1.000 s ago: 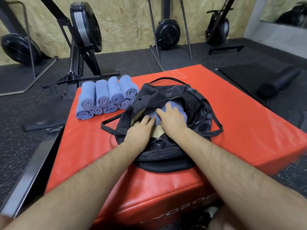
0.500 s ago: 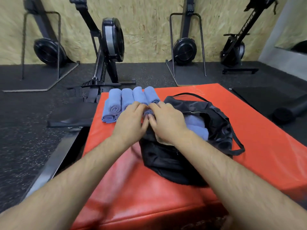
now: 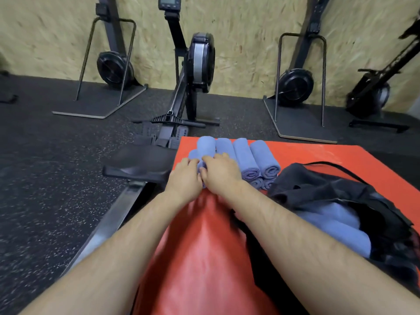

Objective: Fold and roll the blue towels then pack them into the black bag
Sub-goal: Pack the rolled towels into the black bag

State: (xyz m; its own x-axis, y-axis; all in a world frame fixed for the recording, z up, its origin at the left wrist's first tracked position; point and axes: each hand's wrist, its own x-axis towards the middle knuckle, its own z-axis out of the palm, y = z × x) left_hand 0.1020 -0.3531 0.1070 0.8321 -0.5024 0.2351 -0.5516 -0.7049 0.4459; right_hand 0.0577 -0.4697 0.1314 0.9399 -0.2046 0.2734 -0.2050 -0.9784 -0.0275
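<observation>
While the rolled blue towels [image 3: 247, 155] sit stacked in two layers at the upper centre of the frame, near the far edge of the red pad [image 3: 204, 258], both hands are together on the stack's left end. The left hand [image 3: 185, 176] and right hand [image 3: 219, 172] touch, fingers curled over the rolls, though which roll they hold is hidden. Pulling a lower roll would likely tumble those above, perhaps onto the floor [image 3: 56, 178]. A loose grip could let the roll unwind. The black bag [image 3: 341, 192], lower right, lies slumped with packed towels [image 3: 329, 226] inside, and its sagging mouth may snag an incoming roll.
</observation>
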